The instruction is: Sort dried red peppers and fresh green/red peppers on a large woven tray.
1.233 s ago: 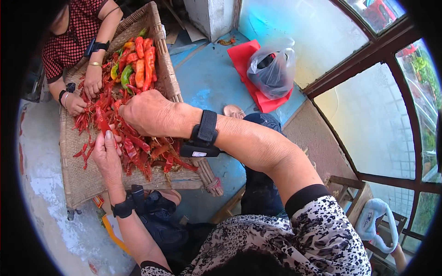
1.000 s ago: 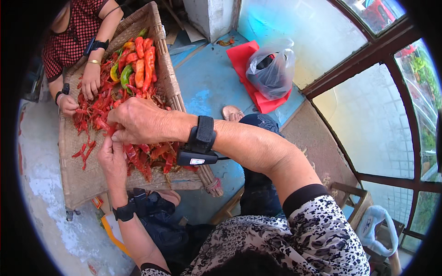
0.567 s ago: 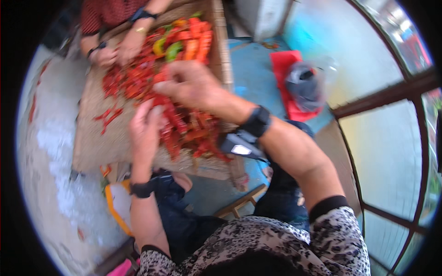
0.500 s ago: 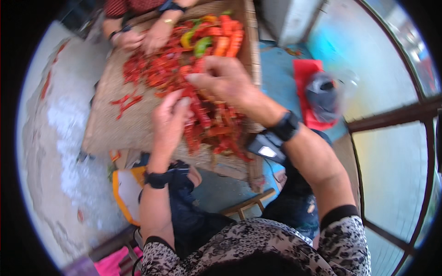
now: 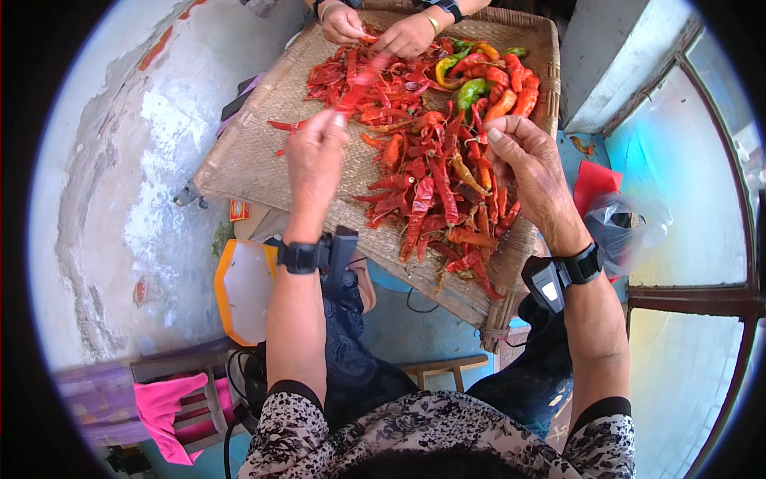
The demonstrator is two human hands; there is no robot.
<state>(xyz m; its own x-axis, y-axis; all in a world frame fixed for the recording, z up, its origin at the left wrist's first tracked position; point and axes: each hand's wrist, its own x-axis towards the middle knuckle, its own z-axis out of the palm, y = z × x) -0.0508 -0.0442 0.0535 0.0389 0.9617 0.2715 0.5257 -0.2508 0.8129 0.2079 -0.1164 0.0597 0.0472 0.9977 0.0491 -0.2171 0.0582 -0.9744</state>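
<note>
A heap of dried red chili peppers [image 5: 435, 172] covers the middle and near right of a square woven bamboo tray [image 5: 255, 164]. My left hand [image 5: 313, 156] is closed, with a motion-smeared red chili pepper [image 5: 357, 86] sticking up from its fingers, over the left side of the heap. My right hand [image 5: 536, 169] hovers at the heap's right edge, thumb pinched against the fingertips. Whatever it may hold there is too small or hidden to make out. Fresher orange-red peppers [image 5: 511, 92] and a green pepper [image 5: 471, 93] lie just beyond my right hand.
Across the tray, a co-worker's hands [image 5: 407, 34] handle a red chili. A pale wall [image 5: 128, 176] rises at left, a framed window [image 5: 686, 176] at right. An orange-rimmed container [image 5: 226, 299], a wooden stool [image 5: 447, 365] and a clear plastic bag [image 5: 638, 231] are lower down.
My hands were close together over the heap and are now apart: the left swung leftward with a chili, the right drew back right. The view has shifted, showing more of the tray.
</note>
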